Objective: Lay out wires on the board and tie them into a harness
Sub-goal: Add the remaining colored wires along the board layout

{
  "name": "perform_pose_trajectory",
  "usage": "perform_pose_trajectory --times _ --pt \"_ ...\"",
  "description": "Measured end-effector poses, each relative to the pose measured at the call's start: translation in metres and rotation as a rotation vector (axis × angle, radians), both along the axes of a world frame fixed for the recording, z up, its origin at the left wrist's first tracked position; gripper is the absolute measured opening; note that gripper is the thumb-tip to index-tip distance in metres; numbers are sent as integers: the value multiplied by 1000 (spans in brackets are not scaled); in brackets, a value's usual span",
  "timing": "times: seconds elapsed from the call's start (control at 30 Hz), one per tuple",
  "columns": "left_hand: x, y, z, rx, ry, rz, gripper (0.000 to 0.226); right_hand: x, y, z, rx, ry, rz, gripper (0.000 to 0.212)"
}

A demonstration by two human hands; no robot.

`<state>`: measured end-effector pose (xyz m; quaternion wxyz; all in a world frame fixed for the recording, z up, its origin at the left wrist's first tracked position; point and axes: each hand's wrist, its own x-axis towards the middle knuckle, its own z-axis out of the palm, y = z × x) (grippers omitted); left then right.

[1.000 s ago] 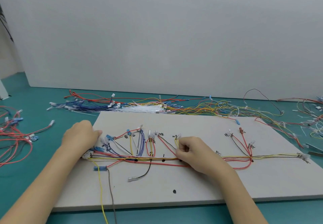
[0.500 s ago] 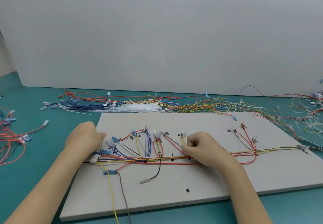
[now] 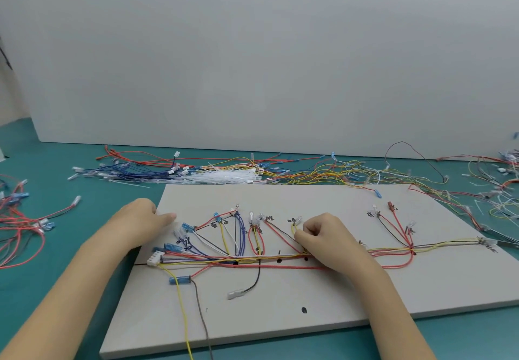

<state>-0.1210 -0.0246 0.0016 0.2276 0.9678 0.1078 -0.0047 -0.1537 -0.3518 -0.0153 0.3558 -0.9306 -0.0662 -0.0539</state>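
Nothing fancy on the person here, just two bare forearms coming in from the bottom corners, no sleeves, gloves, watch, rings or bands showing on the left hand (image 3: 141, 218) or the right hand (image 3: 334, 240), nails short and plain.

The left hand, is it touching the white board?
Touching. The head view shows the left hand resting on the white board's left edge, its thumb lying flat on the surface.

Coloured wires (image 3: 252, 260) lying fanned across flat grey board (image 3: 323, 298).
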Motion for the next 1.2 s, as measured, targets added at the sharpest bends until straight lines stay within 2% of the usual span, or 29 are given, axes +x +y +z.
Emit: perform_pose_trajectory --times 0.07,0.13,0.17,0.23,0.27,0.33,0.4,0.47,0.6,0.7,0.77,0.87,0.93,1.0,1.1,1.13,1.2 --pt "-11 -1 6 35 -42 -101 35 1 -1 0 26 -2 0 41" --pt "-26 -1 16 -27 -126 -382 39 3 -2 1 41 -17 -15 37" --pt "-35 0 21 -73 -64 -555 43 4 -2 1 49 -23 -28 36" --pt "-51 -1 27 -82 179 -778 48 6 -3 1 72 -38 -45 37" --pt "-56 -1 26 -44 266 -841 55 6 -4 1 80 -45 -46 37" --pt "-59 -2 20 55 327 -892 60 6 -4 0 91 -51 -42 36" --pt "-60 -4 13 76 287 -864 56 6 -4 -2 98 -46 -38 35" --pt "-63 -8 11 19 224 -822 48 6 -4 -2 104 -41 -39 35" --pt "-69 -22 11 -58 107 -784 17 6 -5 -2 110 -36 -38 35" --pt "-71 -39 11 -36 30 -758 19 6 -5 -2 114 -39 -39 38" --pt "-69 -55 13 -141 -40 -758 19 6 -4 0 166 -56 -49 40" --pt "-62 -77 21 -482 -25 -722 22 1 -1 11 366 -65 -15 41" --pt "-57 -91 26 -645 -6 -642 25 -5 3 21 576 43 107 39" --pt "-51 -101 28 -714 -14 -529 32 -10 7 27 749 285 285 44" --pt "-43 -108 28 -788 -33 -379 36 -17 6 30 792 608 570 62" --pt "-41 -108 29 -790 -36 -361 36 -19 4 31 795 636 637 60" --pt "-39 -105 30 -792 -17 -362 40 -21 -1 33 789 610 670 43"
